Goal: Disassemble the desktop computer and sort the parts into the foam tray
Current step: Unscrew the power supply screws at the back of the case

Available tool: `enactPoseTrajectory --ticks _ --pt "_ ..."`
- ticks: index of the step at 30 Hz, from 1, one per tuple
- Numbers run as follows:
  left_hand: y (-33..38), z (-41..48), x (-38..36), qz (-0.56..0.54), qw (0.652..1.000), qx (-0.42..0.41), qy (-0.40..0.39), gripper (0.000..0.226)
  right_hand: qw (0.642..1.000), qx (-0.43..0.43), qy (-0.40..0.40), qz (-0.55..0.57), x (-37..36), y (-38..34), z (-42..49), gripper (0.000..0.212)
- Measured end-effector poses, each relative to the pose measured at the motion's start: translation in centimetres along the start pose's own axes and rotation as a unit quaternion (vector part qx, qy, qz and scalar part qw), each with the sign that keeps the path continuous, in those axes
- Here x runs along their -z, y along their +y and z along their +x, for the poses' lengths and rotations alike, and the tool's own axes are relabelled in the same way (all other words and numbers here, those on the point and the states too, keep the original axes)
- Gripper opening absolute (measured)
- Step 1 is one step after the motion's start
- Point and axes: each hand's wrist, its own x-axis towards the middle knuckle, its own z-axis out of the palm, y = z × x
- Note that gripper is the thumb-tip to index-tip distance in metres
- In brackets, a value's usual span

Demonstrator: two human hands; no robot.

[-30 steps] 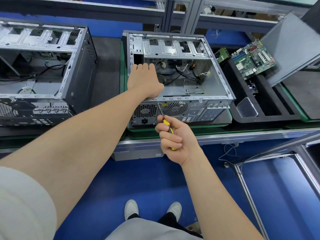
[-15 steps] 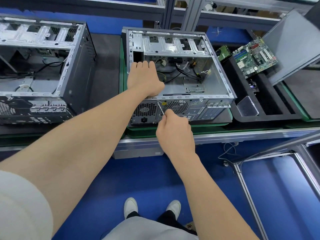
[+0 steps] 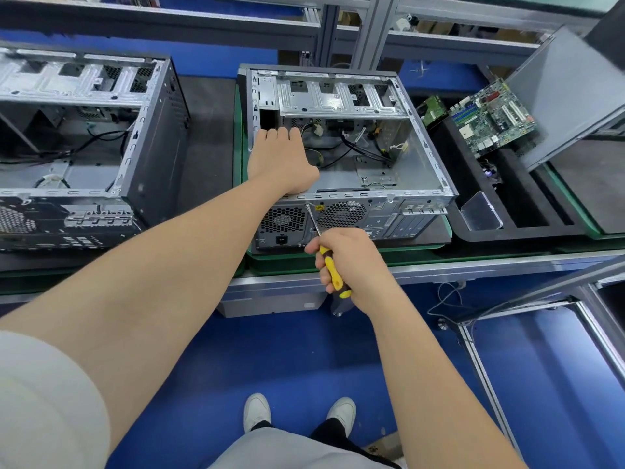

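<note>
At the computer case (image 3: 382, 218) rear, the right hand (image 3: 355, 262) clenches its grip round the screwdriver (image 3: 333, 272).

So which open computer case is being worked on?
The middle computer case: the left hand rests in it and the screwdriver meets its rear panel. Nobody touches the far-left case.

The case (image 3: 345, 179) lies on its side under my left fingers (image 3: 282, 133), open side up. Inside are only loose cables, with the drive cage just beyond them. Its rear panel faces me, and the yellow-handled screwdriver (image 3: 329, 262) in my right fingers (image 3: 323, 270) touches its upper edge. The black foam tray (image 3: 517, 233) sits well right of both, with a green motherboard (image 3: 492, 118) tilted at its far end.
</note>
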Motion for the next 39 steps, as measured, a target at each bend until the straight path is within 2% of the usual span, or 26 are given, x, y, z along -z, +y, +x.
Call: enactPoseTrajectory --ticks 2,4,7,9,10,11,14,16,17,18,19,21,23,25,27,29,31,32,33,35,39 --pt "0.0 0.1 0.0 -0.003 1.0 -0.001 0.001 0.056 0.991 -0.044 -0.069 0.104 0.6 -0.2 0.0 0.021" --pt "-0.1 0.1 -0.1 -0.004 1.0 -0.002 0.002 0.056 0.968 -0.082 -0.119 0.207 0.7 0.0 -0.2 0.021" --pt "-0.1 0.2 -0.2 0.0 1.0 -0.001 0.004 0.056 0.889 -0.148 -0.197 0.386 0.5 0.4 -0.4 0.024" --pt "-0.1 0.1 -0.2 0.004 1.0 -0.003 0.004 0.057 0.846 -0.172 -0.215 0.457 0.2 0.5 -0.3 0.026" --pt "-0.1 0.1 -0.2 0.004 1.0 -0.003 0.003 0.058 0.842 -0.175 -0.209 0.465 -0.1 0.4 -0.3 0.026" --pt "-0.1 0.1 -0.2 0.003 1.0 -0.003 0.003 0.058 0.855 -0.171 -0.193 0.451 -0.3 0.3 -0.2 0.026" --pt "0.0 0.1 -0.2 0.001 1.0 0.001 0.004 0.057 0.932 -0.136 -0.11 0.317 -1.0 0.2 -0.1 0.026" --pt "0.0 0.1 -0.3 0.004 1.0 0.001 0.005 0.056 0.983 -0.073 -0.025 0.169 -1.3 0.3 -0.1 0.027" --pt "0.1 0.2 -0.3 0.005 1.0 0.002 0.004 0.056 0.997 -0.021 0.026 0.071 -1.5 0.4 -0.2 0.029" --pt "0.1 0.2 -0.3 0.006 1.0 0.003 0.004 0.056 0.995 0.041 0.08 -0.043 -1.8 0.5 -0.3 0.031" --pt "0.1 0.2 -0.3 0.007 1.0 0.004 0.003 0.056 0.973 0.101 0.128 -0.161 -2.1 0.6 -0.4 0.031" --pt "0.1 0.2 -0.3 0.008 1.0 0.005 0.001 0.057 0.904 0.167 0.202 -0.338 -2.9 1.2 -0.5 0.027" --pt "0.1 0.2 -0.3 0.007 1.0 0.005 0.004 0.057 0.854 0.178 0.249 -0.422 -3.7 1.7 -0.5 0.022" --pt "0.1 0.2 -0.3 0.005 1.0 0.005 0.003 0.057 0.838 0.182 0.27 -0.437 -4.0 2.3 -0.2 0.021" --pt "0.1 0.2 -0.3 0.006 1.0 0.006 0.002 0.057 0.858 0.201 0.267 -0.39 -3.9 2.5 -0.2 0.027" --pt "0.1 0.2 -0.3 0.004 1.0 0.004 0.003 0.056 0.911 0.193 0.237 -0.276 -3.4 2.5 0.2 0.037" --pt "0.0 0.2 -0.3 -0.002 1.0 0.003 0.002 0.057 0.976 0.102 0.162 -0.105 -2.8 2.2 0.4 0.04" --pt "0.0 0.2 -0.3 -0.003 1.0 0.003 0.001 0.057 0.994 0.035 0.106 -0.003 -2.6 1.9 0.5 0.042" --pt "0.0 0.2 -0.3 -0.002 1.0 0.004 0.0 0.058 0.994 -0.025 0.045 0.092 -2.3 1.8 0.5 0.043" --pt "0.0 0.2 -0.2 0.0 1.0 0.003 -0.001 0.058 0.969 -0.077 -0.058 0.228 -1.5 1.7 0.6 0.039" --pt "0.0 0.2 -0.3 0.003 1.0 0.002 0.004 0.055 0.901 -0.071 -0.21 0.373 -0.6 2.5 0.4 0.022"
